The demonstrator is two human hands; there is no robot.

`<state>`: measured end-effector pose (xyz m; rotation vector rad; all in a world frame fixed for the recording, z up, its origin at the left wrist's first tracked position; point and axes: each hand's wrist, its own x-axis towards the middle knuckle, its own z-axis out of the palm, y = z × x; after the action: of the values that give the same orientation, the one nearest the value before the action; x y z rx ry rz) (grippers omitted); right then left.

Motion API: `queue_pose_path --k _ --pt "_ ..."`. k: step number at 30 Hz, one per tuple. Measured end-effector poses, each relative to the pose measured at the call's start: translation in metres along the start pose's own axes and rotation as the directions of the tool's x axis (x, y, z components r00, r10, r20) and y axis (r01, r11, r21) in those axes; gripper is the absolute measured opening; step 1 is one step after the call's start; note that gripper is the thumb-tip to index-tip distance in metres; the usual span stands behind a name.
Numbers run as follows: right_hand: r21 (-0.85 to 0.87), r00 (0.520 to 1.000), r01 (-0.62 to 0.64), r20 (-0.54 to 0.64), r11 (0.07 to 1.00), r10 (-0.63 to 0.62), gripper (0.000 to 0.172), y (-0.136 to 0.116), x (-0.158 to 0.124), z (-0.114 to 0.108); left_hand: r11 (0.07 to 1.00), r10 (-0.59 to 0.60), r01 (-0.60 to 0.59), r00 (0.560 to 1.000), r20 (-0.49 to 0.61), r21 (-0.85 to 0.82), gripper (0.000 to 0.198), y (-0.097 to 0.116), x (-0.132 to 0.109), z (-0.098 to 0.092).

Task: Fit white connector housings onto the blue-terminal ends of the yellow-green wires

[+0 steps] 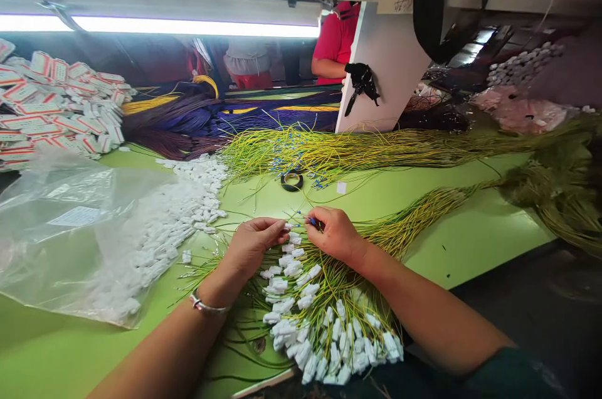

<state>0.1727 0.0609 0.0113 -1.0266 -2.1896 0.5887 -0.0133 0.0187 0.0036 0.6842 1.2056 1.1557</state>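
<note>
Plug (287, 226) in L hand (254, 244), fingers (271, 232) pinched closed on it; R hand (333, 231) likewise pinched, on blue-tipped wires (312, 221). Both abv counter (475, 239), nr white-ended bunch (338, 347) at front edge. Tape roll (291, 188) farther twd back edge.

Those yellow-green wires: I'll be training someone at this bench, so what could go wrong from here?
The blue tips pinched in the right hand are small and could slip from the fingers. The yellow-green wires end in white connectors heaped at the near table edge, so they might tangle or slide off. The bracelet on the left wrist sits close to loose wire ends and could snag them.
</note>
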Motion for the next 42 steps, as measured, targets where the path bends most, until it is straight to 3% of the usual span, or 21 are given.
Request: queue_pose_path --k 8,16,21,28,33,39,42 --pt "-0.07 0.997 0.065 0.048 0.995 -0.062 0.006 -0.003 -0.003 0.003 0.997 0.04 -0.041 0.999 0.007 0.071 0.029 -0.01 0.003 -0.002" --pt "0.037 0.997 -0.01 0.08 0.999 0.007 0.005 -0.002 -0.002 0.008 0.997 0.051 -0.051 0.999 -0.005 0.057 0.028 -0.006 0.001 0.002" --pt "0.133 0.985 -0.162 0.09 0.978 0.15 0.005 -0.001 -0.001 0.011 0.997 0.073 -0.073 0.997 0.017 0.029 0.026 -0.007 0.001 0.002" --pt "0.133 0.971 -0.23 0.1 0.964 0.218 0.009 -0.002 0.001 0.009 0.996 0.058 -0.06 0.998 -0.037 -0.06 0.029 -0.008 0.003 0.001" --pt "0.28 0.941 -0.337 0.12 0.899 0.316 0.01 0.004 0.005 0.006 0.995 0.038 -0.04 0.999 -0.026 -0.087 0.031 0.0 0.0 0.004" --pt "0.455 0.903 -0.421 0.286 0.785 0.319 0.01 0.007 0.006 0.003 0.994 0.022 -0.025 0.999 -0.031 -0.11 0.032 0.003 -0.002 0.005" --pt "0.493 0.899 -0.43 0.306 0.756 0.313 0.01 0.006 0.007 0.001 0.995 0.016 -0.018 1.0 -0.017 -0.1 0.031 0.003 -0.001 0.005"
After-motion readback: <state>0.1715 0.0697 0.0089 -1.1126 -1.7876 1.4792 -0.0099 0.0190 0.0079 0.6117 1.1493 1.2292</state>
